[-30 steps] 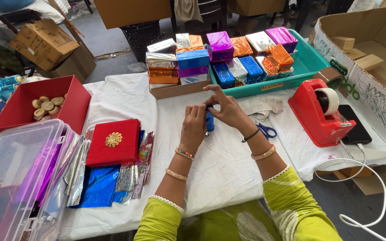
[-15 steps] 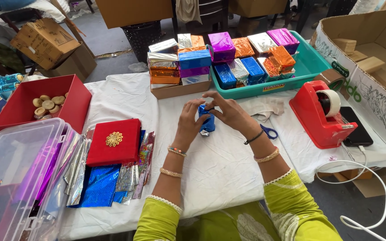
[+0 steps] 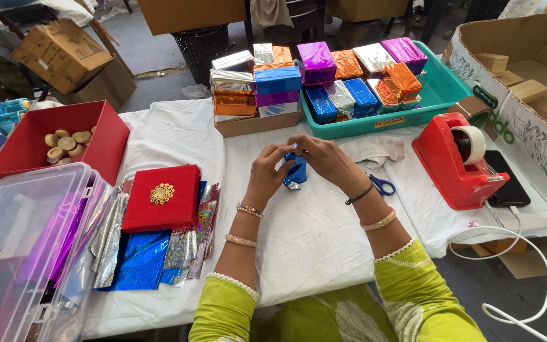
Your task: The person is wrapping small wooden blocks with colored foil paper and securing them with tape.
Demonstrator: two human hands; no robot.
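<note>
head view | we see the small box wrapped in shiny blue foil [image 3: 295,171] held upright-ish between both hands over the white tablecloth [image 3: 311,234] | our left hand [image 3: 267,172] clasps its left side | our right hand [image 3: 324,158] closes over its top and right, equally near | blue-handled scissors [image 3: 382,185] just right of the wrist

Red tape dispenser [image 3: 460,166], teal tray [image 3: 441,95], perhaps scissors [image 3: 382,185] nearby.

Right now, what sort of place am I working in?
Probably a small gift-wrapping workshop: a teal tray of foil-wrapped boxes, loose foil sheets, a red tape dispenser, and cardboard cartons on the floor.
</note>
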